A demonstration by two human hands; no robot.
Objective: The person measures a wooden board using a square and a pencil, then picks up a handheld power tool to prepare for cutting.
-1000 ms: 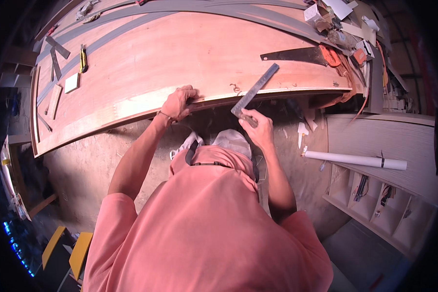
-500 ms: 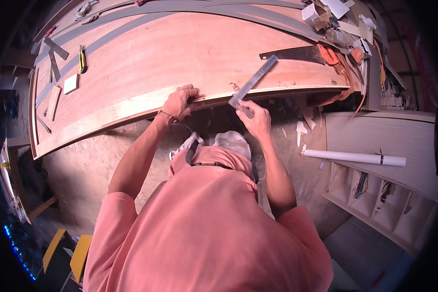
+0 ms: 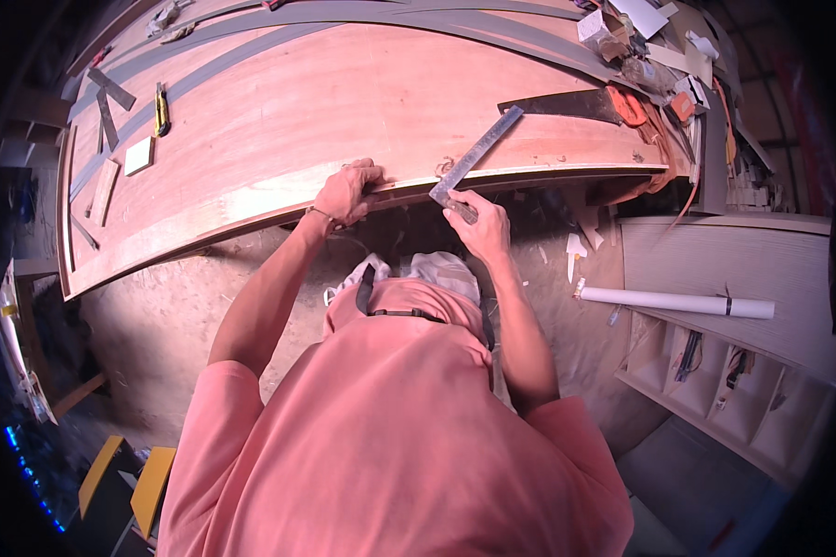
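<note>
Gripping an L-shaped metal square [image 3: 481, 148] by its short arm, the right hand [image 3: 478, 226] is just off the front edge of the worktop [image 3: 316, 102], the long arm slanting over the wood toward a saw [image 3: 571, 105]. The left hand [image 3: 346, 193] rests with curled fingers at that edge; whether it clasps anything, I cannot tell.

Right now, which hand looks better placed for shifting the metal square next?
Probably the right hand: it grips the short leg of the metal square, whose long leg reaches over the board. The left hand is curled at the board's near edge, apart from the metal square.
</note>
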